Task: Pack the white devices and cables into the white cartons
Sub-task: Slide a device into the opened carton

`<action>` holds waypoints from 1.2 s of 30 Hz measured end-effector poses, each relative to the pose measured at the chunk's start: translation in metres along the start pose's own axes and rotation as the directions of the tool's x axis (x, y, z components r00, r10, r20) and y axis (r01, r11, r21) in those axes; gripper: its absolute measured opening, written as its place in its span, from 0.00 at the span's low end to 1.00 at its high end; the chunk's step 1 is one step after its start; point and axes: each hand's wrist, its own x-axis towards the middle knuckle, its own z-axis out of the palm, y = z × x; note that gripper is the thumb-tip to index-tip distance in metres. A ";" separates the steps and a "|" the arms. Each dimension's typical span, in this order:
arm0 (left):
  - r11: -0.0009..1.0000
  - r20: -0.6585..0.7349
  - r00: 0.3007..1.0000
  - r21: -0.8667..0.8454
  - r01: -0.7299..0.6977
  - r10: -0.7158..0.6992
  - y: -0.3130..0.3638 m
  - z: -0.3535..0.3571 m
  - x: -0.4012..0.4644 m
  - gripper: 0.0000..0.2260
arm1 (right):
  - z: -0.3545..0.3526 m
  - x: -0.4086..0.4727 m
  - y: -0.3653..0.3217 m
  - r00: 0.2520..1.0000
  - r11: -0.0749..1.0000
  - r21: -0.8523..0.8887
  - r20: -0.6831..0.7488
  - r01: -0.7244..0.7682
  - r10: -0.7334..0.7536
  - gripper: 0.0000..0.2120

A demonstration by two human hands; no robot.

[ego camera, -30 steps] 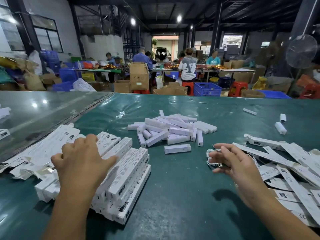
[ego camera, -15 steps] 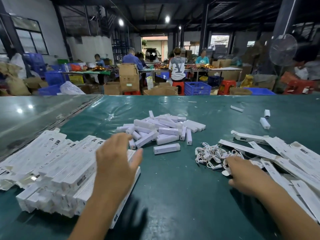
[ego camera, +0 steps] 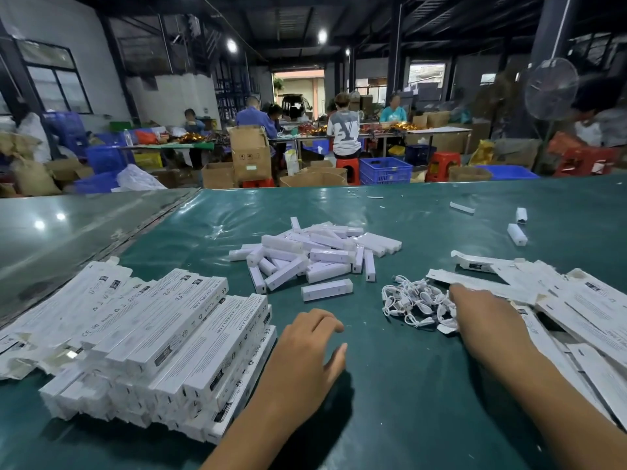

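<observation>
A heap of white stick-shaped devices lies mid-table, one device apart at its near side. A tangle of short white cables sits to the right of it. Packed white cartons are stacked at the left; flat unfolded cartons lie spread at the right. My left hand hovers over the green table beside the carton stack, fingers relaxed, holding nothing. My right hand rests between the cables and the flat cartons; its fingertips are hidden, so its grip is unclear.
The green table meets a grey table at the left. Stray devices lie at the far right. Beyond the table are people at workbenches, cardboard boxes, blue crates, red stools and a fan.
My left hand has left the carton stack and moved right, over bare table. My right hand has shifted from the cables toward the flat cartons. The camera has turned slightly.
</observation>
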 end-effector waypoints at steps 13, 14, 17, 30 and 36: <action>1.000 0.052 0.999 -0.024 0.006 -0.005 -0.007 0.007 -0.002 0.06 | 0.027 0.010 0.017 0.982 0.995 0.026 0.164 -0.097 0.091 0.12; 1.000 0.051 0.999 -0.026 0.005 -0.003 -0.008 0.008 -0.002 0.06 | 0.026 0.009 0.016 0.985 0.996 0.003 0.145 -0.091 0.090 0.10; 0.999 0.045 0.999 -0.039 -0.002 0.004 -0.009 0.009 -0.003 0.06 | 0.016 0.008 0.012 0.994 0.992 -0.092 0.068 -0.082 0.088 0.10; 0.947 -0.003 0.999 -0.318 0.039 -0.042 0.008 0.005 -0.005 0.35 | -0.032 -0.044 -0.054 0.528 0.710 0.300 -0.841 0.637 -0.118 0.03; 0.860 -0.044 0.987 -0.498 0.111 -0.153 0.030 0.005 -0.007 0.42 | -0.033 -0.080 -0.089 0.708 0.176 0.698 -0.706 0.694 0.005 0.04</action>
